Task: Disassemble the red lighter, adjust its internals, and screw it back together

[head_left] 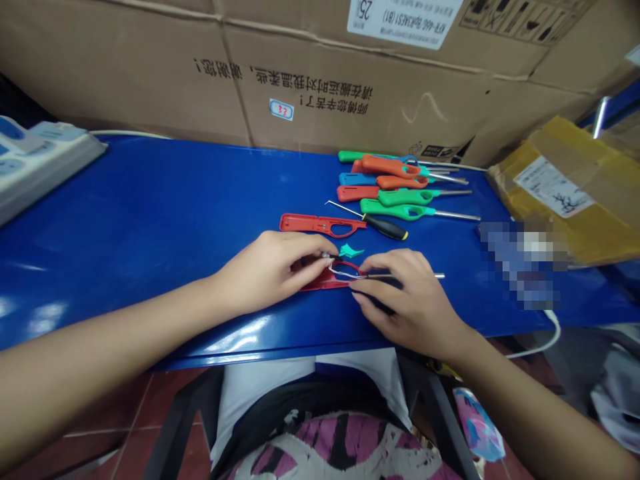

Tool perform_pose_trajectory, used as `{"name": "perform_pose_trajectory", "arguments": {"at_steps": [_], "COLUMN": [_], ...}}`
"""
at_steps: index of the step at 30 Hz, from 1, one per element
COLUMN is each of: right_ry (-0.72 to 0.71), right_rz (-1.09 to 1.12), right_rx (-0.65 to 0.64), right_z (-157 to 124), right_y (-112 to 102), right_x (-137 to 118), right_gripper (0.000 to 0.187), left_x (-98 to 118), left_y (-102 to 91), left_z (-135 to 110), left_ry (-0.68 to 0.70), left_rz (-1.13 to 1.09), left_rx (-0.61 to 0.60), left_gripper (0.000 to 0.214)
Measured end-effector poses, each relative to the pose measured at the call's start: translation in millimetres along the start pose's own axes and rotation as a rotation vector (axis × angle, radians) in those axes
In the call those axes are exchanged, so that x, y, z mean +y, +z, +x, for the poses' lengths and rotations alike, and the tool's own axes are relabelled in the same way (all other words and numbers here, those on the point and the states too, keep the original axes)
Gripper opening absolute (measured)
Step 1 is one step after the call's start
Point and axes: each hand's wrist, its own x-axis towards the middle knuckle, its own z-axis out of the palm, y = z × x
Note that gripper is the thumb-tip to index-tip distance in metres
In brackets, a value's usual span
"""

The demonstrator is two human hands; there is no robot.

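left hand [273, 267], right hand [405, 300] together — both pinching red lighter shell [325, 283] | long axis left-right, between them | teal trigger [351, 251] just beyond

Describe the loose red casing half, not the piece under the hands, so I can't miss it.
On the blue table, look just beyond the left hand, left of the pile of lighters. The red casing half lies flat there, its right end beside the black-handled screwdriver. Unlike the piled lighters, it is an open shell with no metal tube.
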Motion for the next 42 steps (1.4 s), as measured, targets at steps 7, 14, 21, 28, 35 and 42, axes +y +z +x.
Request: {"name": "perform_pose_trajectory", "arguments": {"at_steps": [7, 14, 21, 28, 35, 42], "right_ry": [0.121, 0.312, 0.361, 0.391, 0.394, 0.253], "right_rz": [-0.042, 0.32, 0.382, 0.412, 0.428, 0.265], "right_rx": [-0.075, 0.009, 0.006, -0.005, 0.021, -0.032], "right_z": [11, 12, 11, 9, 12, 5], "right_y": [14, 18, 19, 18, 16, 9], "right_x": [-16, -18, -15, -17, -15, -16], "right_gripper": [0.013, 0.007, 0.009, 0.013, 0.008, 0.007], "left_x": [-1, -2, -2, -1, -2, -4], "left_y": [2.4, 0.8, -0.3, -1.2, -1.5, -0.3], "left_z": [-1, -3, -3, -2, -2, -4], "left_ry": [0.024, 0.091, 0.074, 0.074, 0.101, 0.106], "left_rz": [0.014, 0.01, 0.005, 0.001, 0.011, 0.021], "left_rx": [0.021, -0.003, -0.048, -0.083, -0.088, -0.08], "left_gripper": [0.014, 0.013, 0.014, 0.016, 0.017, 0.018]}}
